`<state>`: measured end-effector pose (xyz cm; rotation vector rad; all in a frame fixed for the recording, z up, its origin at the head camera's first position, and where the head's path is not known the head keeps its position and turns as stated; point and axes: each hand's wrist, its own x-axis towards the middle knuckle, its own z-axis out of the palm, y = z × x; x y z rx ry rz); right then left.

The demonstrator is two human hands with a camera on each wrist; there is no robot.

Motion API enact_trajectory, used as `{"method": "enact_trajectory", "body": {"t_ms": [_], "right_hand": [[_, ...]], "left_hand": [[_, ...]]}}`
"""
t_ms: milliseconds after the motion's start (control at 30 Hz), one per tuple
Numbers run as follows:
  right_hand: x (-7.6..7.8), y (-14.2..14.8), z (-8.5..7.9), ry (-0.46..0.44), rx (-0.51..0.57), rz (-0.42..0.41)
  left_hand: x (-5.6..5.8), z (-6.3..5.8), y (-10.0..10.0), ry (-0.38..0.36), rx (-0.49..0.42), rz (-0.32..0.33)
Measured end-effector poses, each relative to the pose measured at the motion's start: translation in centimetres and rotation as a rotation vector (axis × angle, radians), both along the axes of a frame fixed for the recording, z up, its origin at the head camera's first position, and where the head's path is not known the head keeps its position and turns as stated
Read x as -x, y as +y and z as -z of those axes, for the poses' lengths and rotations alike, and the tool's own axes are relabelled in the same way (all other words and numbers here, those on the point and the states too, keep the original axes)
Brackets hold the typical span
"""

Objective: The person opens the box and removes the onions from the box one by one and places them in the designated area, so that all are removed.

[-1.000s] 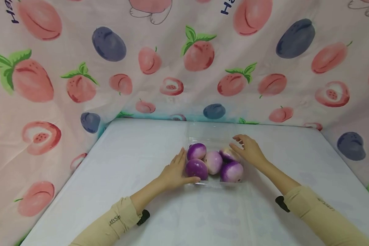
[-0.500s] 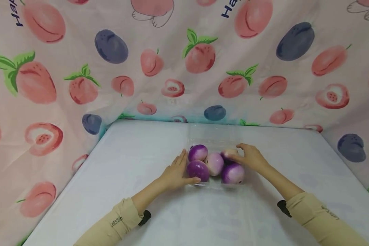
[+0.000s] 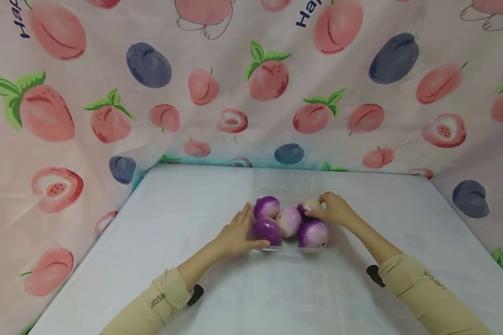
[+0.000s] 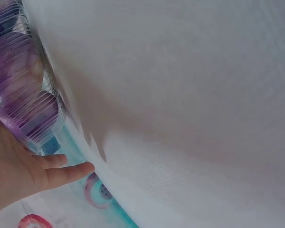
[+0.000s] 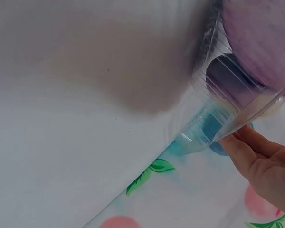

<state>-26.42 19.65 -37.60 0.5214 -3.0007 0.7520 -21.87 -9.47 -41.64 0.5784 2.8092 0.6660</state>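
Note:
A clear plastic box (image 3: 291, 250) holds several round, glossy purple-and-white turnips, among them a dark purple turnip (image 3: 266, 231) at front left and a pale turnip (image 3: 289, 221) in the middle. Along the box's left wall lies my left hand (image 3: 234, 238), fingers straight, thumb over the front corner. The left wrist view shows that hand (image 4: 19, 171) beside the ribbed wall. At the back right corner, my right hand (image 3: 337, 210) pinches the back right turnip (image 3: 307, 206) between thumb and fingers. Seen from the right wrist, its fingers (image 5: 240, 149) reach over the rim, partly hidden behind the wall.
The box's clear lid (image 3: 289, 179) lies folded back toward the wall. White cloth (image 3: 184, 200) covers the table. A fruit-print curtain (image 3: 230, 83) hangs behind and along both sides.
My right hand has come down from above the box's back right corner onto the turnip there, thumb and fingers drawing in on it. My left hand stays at the left wall.

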Motion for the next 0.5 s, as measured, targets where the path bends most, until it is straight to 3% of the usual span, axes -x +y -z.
{"method": "enact_trajectory", "body": {"t_ms": [500], "right_hand": [[0.9, 1.3, -1.0, -0.206, 0.117, 0.039]], "left_hand": [[0.0, 0.0, 0.1, -0.020, -0.062, 0.020]]}}
